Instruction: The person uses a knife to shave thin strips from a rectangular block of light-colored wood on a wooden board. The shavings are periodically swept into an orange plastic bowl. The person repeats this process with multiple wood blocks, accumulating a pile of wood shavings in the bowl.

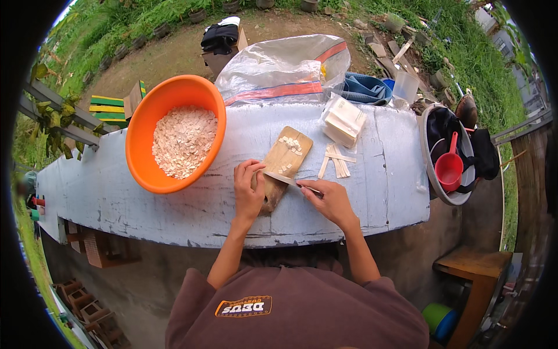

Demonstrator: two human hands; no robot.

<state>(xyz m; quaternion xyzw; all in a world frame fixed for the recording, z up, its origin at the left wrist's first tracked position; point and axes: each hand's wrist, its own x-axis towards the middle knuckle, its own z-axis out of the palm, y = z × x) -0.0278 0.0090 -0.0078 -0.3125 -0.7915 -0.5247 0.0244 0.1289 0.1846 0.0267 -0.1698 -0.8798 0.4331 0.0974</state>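
A small wooden cutting board [272, 193] lies slanted on the table in front of me. My right hand [332, 203] grips a knife [280, 177], its blade lying across the board and pointing left. At the board's left edge, my left hand [249, 189] has its fingers curled close to the blade tip; what they hold is hidden. Small pale cut pieces [290, 145] lie at the board's far end, with a few more near the blade. Several flat, pale strips [337, 161] rest right of the board. Beyond them sits a clear plastic pack [344, 120] of similar pale pieces.
An orange basin [135, 152] full of pale chips stands left on the light table [174, 215]. A large clear plastic bag [273, 67] and blue cloth [366, 88] lie along the far edge. At the right end, a grey basin [433, 174] holds a red dipper [449, 168].
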